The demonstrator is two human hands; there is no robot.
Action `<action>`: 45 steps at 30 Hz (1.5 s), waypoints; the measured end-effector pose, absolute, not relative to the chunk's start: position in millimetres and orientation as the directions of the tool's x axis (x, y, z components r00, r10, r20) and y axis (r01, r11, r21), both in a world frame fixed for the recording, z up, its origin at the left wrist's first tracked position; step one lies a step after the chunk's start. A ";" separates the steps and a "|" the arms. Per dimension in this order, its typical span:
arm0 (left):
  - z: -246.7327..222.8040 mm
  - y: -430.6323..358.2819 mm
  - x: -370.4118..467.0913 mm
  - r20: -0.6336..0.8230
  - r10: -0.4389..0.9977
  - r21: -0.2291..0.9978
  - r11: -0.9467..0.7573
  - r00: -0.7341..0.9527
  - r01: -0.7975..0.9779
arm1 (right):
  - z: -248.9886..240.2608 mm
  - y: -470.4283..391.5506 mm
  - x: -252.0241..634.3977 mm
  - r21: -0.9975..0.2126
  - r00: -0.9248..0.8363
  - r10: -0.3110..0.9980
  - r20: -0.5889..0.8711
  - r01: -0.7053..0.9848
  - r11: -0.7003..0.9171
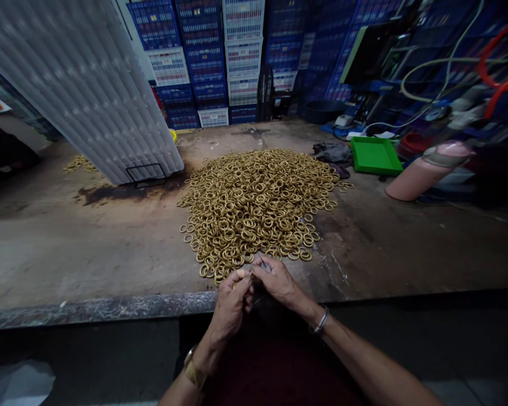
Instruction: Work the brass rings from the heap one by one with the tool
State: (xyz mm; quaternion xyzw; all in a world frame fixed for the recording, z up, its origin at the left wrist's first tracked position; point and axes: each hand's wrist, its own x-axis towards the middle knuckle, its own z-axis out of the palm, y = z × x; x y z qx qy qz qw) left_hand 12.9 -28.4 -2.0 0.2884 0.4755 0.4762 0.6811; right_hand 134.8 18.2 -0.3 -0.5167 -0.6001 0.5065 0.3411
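Observation:
A wide pile of brass-coloured rings (254,203) lies on the worktable (144,254). At the pile's front edge, my left hand (233,299) is closed, thumb against the fingers, round a small brass-coloured piece that looks like a ring and is mostly hidden. Close beside it on the right, my right hand (277,279) pinches a thin dark tool (263,264), its tip pointing up and left. The fingertips of both hands nearly meet just above the table's front edge.
A tall stack of translucent ribbed trays (110,101) leans at the left, with a few more rings behind it. Blue and white crates (243,59) line the back. A green tray (376,155), a pink cylinder (425,169) and coloured hoses are at the right.

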 end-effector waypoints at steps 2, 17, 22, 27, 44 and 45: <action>-0.2 -28.5 13.3 -0.372 0.922 0.832 0.382 0.106 -0.401 | 0.2 17.6 134.9 -0.975 -0.242 0.962 -0.122 0.210 -0.070; 0.1 -25.4 11.7 -0.347 0.937 0.904 0.320 -0.049 -0.283 | -18.1 7.2 146.2 -0.639 -0.422 0.898 0.122 0.659 0.396; 1.9 -26.3 11.4 -0.268 0.960 0.955 0.252 -0.086 -0.158 | -14.8 2.8 143.2 -0.496 -0.460 0.887 0.052 0.759 0.422; 4.6 -33.1 11.2 -0.267 0.961 0.957 0.255 -0.077 -0.135 | -4.8 6.0 142.2 -0.393 -0.403 0.914 -0.036 0.847 0.358; -0.3 -27.3 -4.1 -0.433 0.883 0.591 0.429 0.180 -0.683 | -19.5 10.5 168.3 -0.427 -0.299 0.949 0.097 0.849 0.311; -0.2 -27.3 -4.4 -0.431 0.884 0.587 0.427 0.181 -0.688 | -19.4 10.6 166.7 -0.415 -0.321 0.944 0.080 0.850 0.324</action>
